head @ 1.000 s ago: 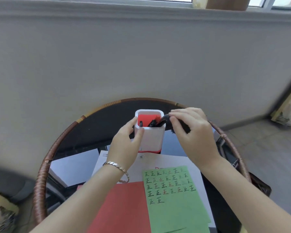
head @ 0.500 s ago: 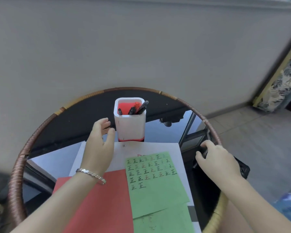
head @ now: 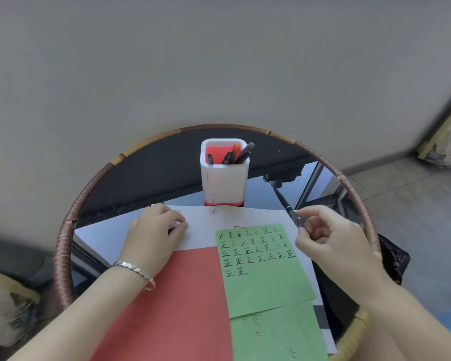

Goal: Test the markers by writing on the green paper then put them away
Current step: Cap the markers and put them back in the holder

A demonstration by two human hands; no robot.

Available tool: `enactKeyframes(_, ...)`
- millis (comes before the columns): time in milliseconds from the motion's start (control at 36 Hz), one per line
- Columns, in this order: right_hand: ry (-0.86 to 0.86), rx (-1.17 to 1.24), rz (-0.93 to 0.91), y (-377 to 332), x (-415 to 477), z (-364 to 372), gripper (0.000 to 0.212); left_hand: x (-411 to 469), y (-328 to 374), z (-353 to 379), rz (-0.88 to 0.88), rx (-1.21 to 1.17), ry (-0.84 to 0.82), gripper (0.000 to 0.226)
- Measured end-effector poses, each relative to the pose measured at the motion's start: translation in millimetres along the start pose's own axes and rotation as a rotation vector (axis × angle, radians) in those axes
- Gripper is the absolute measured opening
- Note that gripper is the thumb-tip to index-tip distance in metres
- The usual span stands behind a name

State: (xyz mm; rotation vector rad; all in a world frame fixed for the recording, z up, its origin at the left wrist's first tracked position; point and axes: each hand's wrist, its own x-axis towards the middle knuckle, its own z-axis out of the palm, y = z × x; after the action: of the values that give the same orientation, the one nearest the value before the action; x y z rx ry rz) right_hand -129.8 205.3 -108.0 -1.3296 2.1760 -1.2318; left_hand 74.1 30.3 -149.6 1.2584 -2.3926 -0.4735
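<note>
A green paper [head: 261, 272] with rows of written characters lies on the round table, partly over a red sheet [head: 177, 306] and a white sheet [head: 203, 230]. My right hand [head: 331, 241] pinches a black marker [head: 287, 208] just right of the green paper's top corner, its far end pointing up and away. My left hand [head: 154, 233] rests with curled fingers on the white sheet, left of the green paper. A white holder [head: 223, 181] with a red inside stands behind the papers and holds several markers [head: 237, 153].
The table is a round glass top with a wicker rim [head: 63, 243], set against a grey wall. A second green sheet [head: 276, 334] lies below the first. A dark bag [head: 393, 259] hangs off the right rim. Tiled floor lies to the right.
My right hand came up from the dark bag at the right rim holding a black marker. My left hand left the holder and settled on the white sheet.
</note>
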Motion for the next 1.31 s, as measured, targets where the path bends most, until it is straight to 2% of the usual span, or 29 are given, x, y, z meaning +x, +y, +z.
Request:
enactKeyframes(111,-0.082,-0.009,-0.056,0.0,-3.9,8.0,0.031,-4.5,-2.6,0.9,0.053,0.007,-0.011,0.008)
enactKeyframes(222,-0.125,-0.044,-0.074,0.5,-6.1,14.7,0.024,-6.1,-2.8,0.7,0.063,-0.027,0.049,0.005)
enactKeyframes(417,-0.088,-0.027,-0.088,0.7,-7.6,19.9,0.017,-21.8,25.9,-20.3,-0.077,-0.56,0.148,0.01)
enactKeyframes(583,-0.077,-0.029,-0.117,2.1,-7.5,21.1,0.02,-31.9,42.8,-27.8,-0.216,-0.861,-0.036,0.02)
enactKeyframes(750,-0.063,0.049,-0.178,-2.3,-10.8,16.8,0.018,-41.9,51.4,-25.0,-0.31,-1.07,-0.115,0.012)
enactKeyframes(833,-0.064,0.06,-0.211,-2.9,-10.9,13.8,0.009,-44.3,53.3,-23.0,-0.315,-1.1,-0.116,0.009)
enactKeyframes(1000,-0.102,0.065,-0.272,-0.4,-10.4,12.7,0.008,-47.2,54.9,-21.9,-0.286,-1.096,-0.129,0.011)
enactKeyframes(1306,-0.139,0.066,-0.315,7.1,-12.0,14.4,0.025,-48.8,60.9,-22.1,-0.234,-1.077,-0.149,0.012)
